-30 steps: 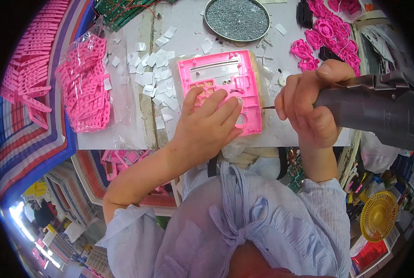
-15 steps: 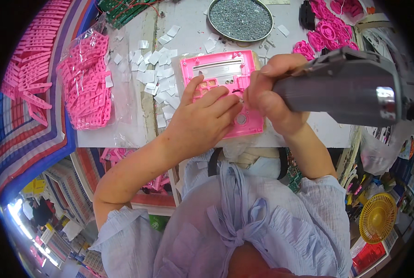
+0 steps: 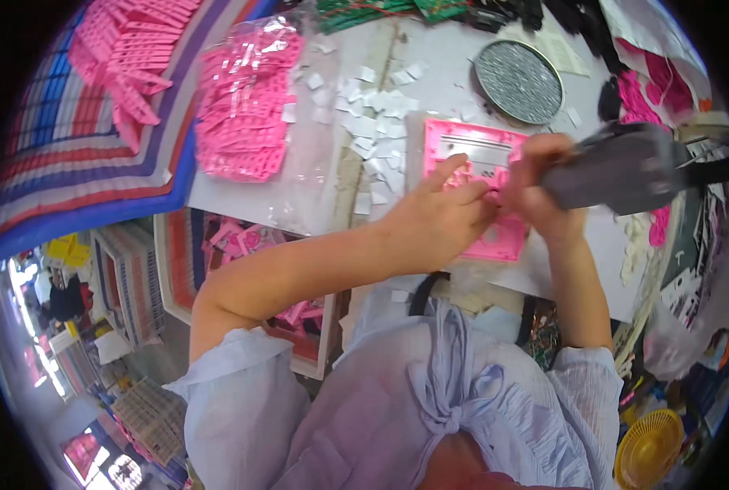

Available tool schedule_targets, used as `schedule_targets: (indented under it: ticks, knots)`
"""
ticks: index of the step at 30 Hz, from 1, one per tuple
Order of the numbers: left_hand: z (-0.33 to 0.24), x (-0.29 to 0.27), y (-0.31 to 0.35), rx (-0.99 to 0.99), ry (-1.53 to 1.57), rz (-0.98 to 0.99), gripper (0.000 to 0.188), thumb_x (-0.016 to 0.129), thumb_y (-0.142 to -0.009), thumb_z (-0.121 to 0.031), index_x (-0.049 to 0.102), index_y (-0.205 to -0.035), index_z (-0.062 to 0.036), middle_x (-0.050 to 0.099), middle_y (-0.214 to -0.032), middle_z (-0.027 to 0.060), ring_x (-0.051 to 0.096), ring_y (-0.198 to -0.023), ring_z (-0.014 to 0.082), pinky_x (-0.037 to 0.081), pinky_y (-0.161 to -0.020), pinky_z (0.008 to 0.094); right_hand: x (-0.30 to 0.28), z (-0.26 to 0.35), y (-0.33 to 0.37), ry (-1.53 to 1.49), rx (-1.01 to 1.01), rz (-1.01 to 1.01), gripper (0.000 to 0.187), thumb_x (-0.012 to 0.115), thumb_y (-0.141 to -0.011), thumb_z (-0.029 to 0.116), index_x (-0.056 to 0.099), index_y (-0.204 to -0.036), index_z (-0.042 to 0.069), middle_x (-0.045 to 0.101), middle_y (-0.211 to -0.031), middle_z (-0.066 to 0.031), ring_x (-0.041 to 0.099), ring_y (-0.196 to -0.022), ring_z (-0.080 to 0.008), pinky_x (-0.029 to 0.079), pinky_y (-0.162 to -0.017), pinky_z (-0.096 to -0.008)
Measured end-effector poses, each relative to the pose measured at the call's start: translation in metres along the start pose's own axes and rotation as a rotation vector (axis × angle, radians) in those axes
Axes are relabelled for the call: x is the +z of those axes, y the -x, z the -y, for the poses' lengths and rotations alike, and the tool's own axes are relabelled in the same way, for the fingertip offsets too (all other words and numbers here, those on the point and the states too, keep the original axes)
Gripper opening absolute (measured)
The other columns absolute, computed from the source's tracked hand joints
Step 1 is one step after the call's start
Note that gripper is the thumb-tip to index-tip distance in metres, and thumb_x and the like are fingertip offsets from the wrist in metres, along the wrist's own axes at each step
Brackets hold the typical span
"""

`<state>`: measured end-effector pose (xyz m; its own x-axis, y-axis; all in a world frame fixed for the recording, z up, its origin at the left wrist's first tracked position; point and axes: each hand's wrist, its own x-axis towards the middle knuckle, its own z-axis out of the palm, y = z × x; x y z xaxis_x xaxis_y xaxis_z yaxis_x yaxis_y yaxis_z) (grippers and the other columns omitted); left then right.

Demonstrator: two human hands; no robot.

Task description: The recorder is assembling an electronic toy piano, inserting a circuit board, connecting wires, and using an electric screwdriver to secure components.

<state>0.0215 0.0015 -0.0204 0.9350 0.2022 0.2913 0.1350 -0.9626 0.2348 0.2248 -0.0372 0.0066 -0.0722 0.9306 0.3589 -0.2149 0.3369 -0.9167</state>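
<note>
A pink plastic housing (image 3: pixel 507 237) with cut-outs and a clear strip lies open side up on the table before me. My left hand (image 3: pixel 450 216) rests over its left part, one finger stretched out and the others bunched close to the tool's tip. What those fingertips pinch, if anything, is too small to make out. My right hand (image 3: pixel 548 192) wraps round a dark grey power screwdriver (image 3: pixel 613 171), whose tip points down to the housing beside my left fingertips. The tip itself is hidden by my fingers.
A round metal dish (image 3: pixel 520 82) of small screws stands beyond the housing. White paper squares (image 3: pixel 377 122) lie scattered to its left. Further left are a clear bag of pink parts (image 3: pixel 246 106) and loose pink strips (image 3: pixel 140 49). Green circuit boards (image 3: pixel 364 12) sit at the back.
The whole view has shifted, so the table and housing appear further right. Both hands stay at the housing, and the screwdriver remains in my right hand.
</note>
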Motion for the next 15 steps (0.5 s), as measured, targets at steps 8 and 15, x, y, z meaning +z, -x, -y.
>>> schedule_targets:
  ticks: [8, 15]
  knots:
    - [0.131, -0.067, 0.028, -0.614, 0.000, -0.275, 0.025, 0.064, -0.084, -0.008, 0.070, -0.108, -0.0052, 0.068, -0.107, 0.0150, 0.066, -0.101, 0.0314, 0.054, -0.085, 0.0414, -0.051, 0.060, -0.015, 0.009, -0.132, -0.282, 0.046, 0.061, -0.094, 0.015, 0.044, -0.133, 0.000, 0.039, -0.065, 0.0018, 0.036, -0.053, -0.0081, 0.035, -0.049, -0.0272]
    - [0.226, -0.108, 0.056, -0.570, -0.943, 0.209, 0.014, 0.061, -0.086, -0.013, 0.073, -0.086, -0.0060, 0.066, -0.114, 0.0088, 0.062, -0.104, 0.0311, 0.050, -0.087, 0.0404, -0.047, 0.043, -0.006, -0.024, -0.070, -0.312, 0.042, 0.063, -0.090, 0.007, 0.050, -0.129, 0.001, 0.045, -0.070, -0.0007, 0.041, -0.055, -0.0089, 0.038, -0.051, -0.0273]
